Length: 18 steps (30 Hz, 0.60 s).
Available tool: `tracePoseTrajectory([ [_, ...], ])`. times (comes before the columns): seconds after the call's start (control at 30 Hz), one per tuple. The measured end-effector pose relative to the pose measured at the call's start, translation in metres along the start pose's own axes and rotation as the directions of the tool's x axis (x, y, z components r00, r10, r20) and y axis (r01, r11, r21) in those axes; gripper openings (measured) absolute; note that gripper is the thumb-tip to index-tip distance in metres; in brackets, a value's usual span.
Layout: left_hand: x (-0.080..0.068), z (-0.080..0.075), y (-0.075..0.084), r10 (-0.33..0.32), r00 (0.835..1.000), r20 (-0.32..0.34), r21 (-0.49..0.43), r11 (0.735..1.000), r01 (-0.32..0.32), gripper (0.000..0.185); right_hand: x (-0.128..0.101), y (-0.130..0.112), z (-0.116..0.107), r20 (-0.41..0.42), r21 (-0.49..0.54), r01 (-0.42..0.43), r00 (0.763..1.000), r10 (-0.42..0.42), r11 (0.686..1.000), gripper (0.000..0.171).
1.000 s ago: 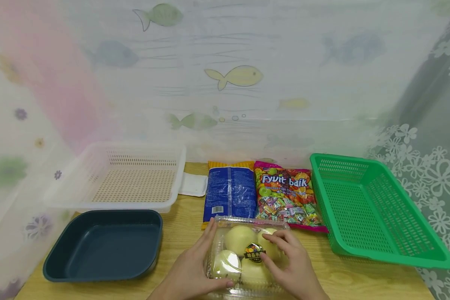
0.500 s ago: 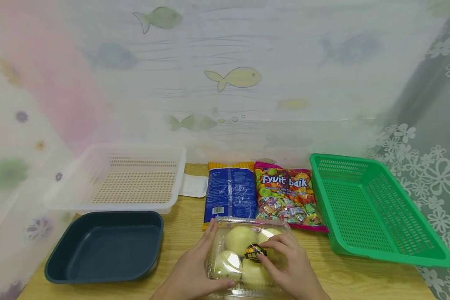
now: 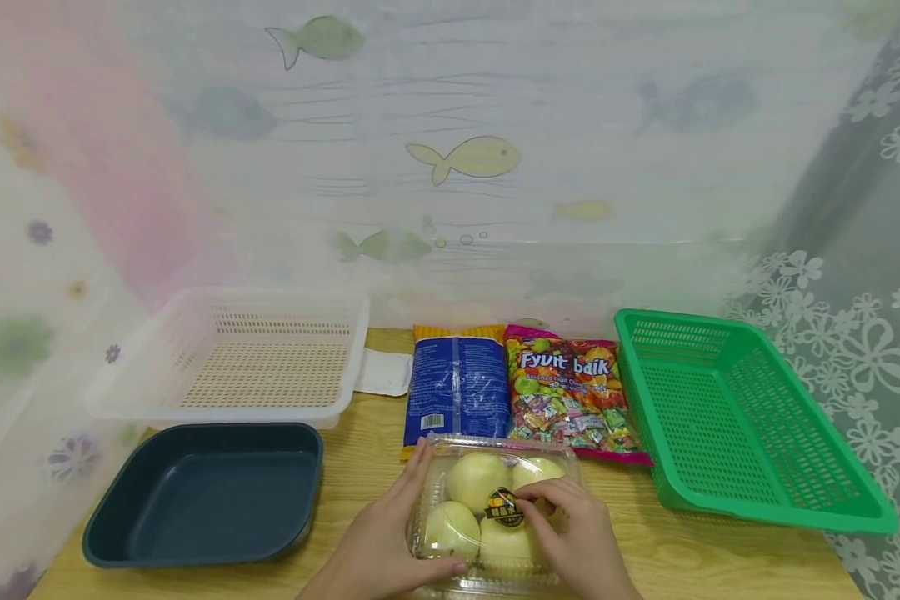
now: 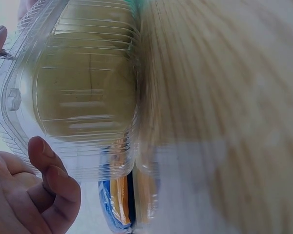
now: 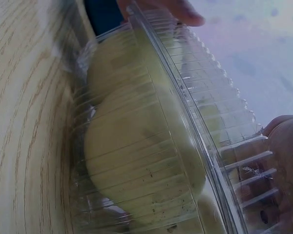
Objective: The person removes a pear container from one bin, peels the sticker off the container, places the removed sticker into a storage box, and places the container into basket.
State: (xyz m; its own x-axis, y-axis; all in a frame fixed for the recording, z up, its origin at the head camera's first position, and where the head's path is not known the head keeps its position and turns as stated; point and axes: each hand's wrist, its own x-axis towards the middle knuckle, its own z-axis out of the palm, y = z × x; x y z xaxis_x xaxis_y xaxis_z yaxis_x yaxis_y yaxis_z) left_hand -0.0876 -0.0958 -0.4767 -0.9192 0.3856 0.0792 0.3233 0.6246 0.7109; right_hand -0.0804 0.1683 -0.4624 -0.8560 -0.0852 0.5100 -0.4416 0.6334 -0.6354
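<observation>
Curtain (image 3: 450,100): brightly, evenly lit, hazy with low contrast.
Clear container (image 3: 495,442): small glints along its top.
Tabletop (image 4: 224,97): blurred in the left wrist view, pale sheen across it.
Fruit (image 5: 132,151): dim, soft-edged in the right wrist view.

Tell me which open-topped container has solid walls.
The dark blue basin; its walls are unperforated, while the white basket and green basket have slotted walls.

Table (image 3: 363,467): wood
Tub (image 3: 213,500), white basket (image 3: 270,367): left hand's (image 3: 382,533) left
Box (image 3: 438,475): under right hand (image 3: 581,533)
Green basket (image 3: 720,425): right hand's right
Bags (image 3: 457,387): beyond both hands
</observation>
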Motion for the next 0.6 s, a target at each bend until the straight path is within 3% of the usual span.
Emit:
tracePoseTrajectory([
  [0.13, -0.0001, -0.0001, -0.0002, -0.001, 1.0, 0.002, 0.006, 1.0, 0.001, 0.135, 0.0001, 0.0007, 0.0, 0.003, 0.016, -0.015, 1.0, 0.015, 1.0, 0.035],
  [0.47, -0.0006, -0.0008, -0.0001, -0.001, 1.0, 0.011, 0.012, 1.0, 0.001, 0.134, -0.0029, 0.0064, -0.0028, -0.018, 0.163, 0.034, 0.999, -0.032, 0.986, 0.036],
  [0.6, 0.0, -0.0011, -0.0006, -0.002, 1.0, 0.021, 0.002, 1.0, 0.002, 0.134, -0.0025, 0.0071, -0.0038, -0.016, 0.175, 0.047, 0.999, -0.045, 0.983, 0.032],
])
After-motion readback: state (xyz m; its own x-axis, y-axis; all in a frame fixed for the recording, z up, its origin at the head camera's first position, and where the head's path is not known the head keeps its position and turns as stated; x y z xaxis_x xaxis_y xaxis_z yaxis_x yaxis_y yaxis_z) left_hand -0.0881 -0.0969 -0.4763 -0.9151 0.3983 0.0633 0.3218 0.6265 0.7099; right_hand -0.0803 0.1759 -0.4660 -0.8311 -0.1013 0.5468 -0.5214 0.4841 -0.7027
